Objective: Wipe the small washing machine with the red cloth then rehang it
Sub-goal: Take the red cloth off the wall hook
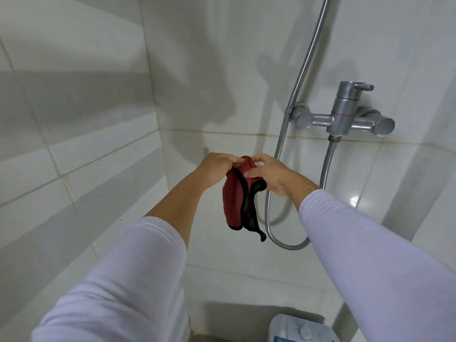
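Fingers (235, 161) of the left hand (217, 169) and right hand (269, 172) both pinch the red cloth (233, 201) at its top; it hangs lengthwise straight below them, with the washing machine (302, 329) far beneath, nearer the right arm.

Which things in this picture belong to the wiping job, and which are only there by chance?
Belong to the job:
- red cloth, held up by both hands
- left hand and right hand, gripping the cloth's top
- small washing machine, at the bottom edge

Only there:
- shower tap on the wall
- shower hose hanging in a loop
- tiled wall
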Available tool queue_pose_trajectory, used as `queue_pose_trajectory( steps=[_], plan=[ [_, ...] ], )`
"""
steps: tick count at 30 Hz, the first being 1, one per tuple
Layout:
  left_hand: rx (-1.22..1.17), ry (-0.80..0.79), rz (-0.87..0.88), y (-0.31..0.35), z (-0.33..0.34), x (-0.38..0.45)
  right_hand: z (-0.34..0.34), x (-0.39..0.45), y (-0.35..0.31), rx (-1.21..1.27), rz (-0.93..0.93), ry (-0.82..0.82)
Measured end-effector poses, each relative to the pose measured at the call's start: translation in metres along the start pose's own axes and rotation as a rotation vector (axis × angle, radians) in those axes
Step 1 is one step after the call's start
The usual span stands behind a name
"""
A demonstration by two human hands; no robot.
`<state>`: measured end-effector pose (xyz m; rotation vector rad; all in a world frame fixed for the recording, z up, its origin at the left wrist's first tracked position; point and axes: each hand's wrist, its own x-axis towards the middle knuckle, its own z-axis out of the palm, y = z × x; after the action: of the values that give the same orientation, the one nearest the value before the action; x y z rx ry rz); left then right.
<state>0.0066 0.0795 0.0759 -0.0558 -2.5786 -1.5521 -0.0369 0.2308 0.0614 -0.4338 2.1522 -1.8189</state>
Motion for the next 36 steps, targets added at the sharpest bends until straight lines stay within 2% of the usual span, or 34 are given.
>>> queue_pose_trajectory(
  steps=[4, 9, 16, 20, 22, 24, 25, 27, 30, 34, 36],
  plan=[
    [-0.131, -0.001, -0.001, -0.011, 0.02, -0.017, -0.023, -0.027, -0.006, 0.002, 0.013, -0.007],
    [-0.14, -0.287, -0.128, -0.018, 0.055, -0.04, -0.056, -0.059, -0.013, -0.017, 0.007, -0.002],
    [-0.164, -0.322, -0.273, -0.004, 0.099, -0.038, -0.096, -0.1, -0.005, -0.153, -0.05, 0.158],
    [-0.454, -0.37, -0.417, 0.013, 0.116, -0.04, -0.104, -0.13, 0.01, -0.203, -0.104, 0.207],
    [-0.639, -0.369, -0.446, 0.015, 0.12, -0.037, -0.104, -0.141, 0.018, -0.327, -0.075, 0.139],
    [-0.689, -0.397, -0.447, 0.017, 0.128, -0.037, -0.105, -0.155, 0.027, -0.475, 0.005, 0.06],
    [-0.638, -0.421, -0.435, 0.018, 0.133, -0.038, -0.106, -0.16, 0.03, -0.496, 0.043, 0.046],
    [-0.524, -0.461, -0.403, 0.019, 0.145, -0.043, -0.11, -0.17, 0.035, -0.43, 0.068, 0.104],
    [-0.477, -0.508, -0.381, 0.022, 0.159, -0.051, -0.119, -0.18, 0.048, -0.344, 0.06, 0.281],
    [-0.57, -0.632, -0.341, 0.031, 0.171, -0.059, -0.127, -0.188, 0.074, -0.217, 0.126, 0.167],
    [-0.571, -0.684, -0.311, 0.033, 0.176, -0.059, -0.128, -0.193, 0.083, -0.193, 0.155, 0.176]
  ],
)
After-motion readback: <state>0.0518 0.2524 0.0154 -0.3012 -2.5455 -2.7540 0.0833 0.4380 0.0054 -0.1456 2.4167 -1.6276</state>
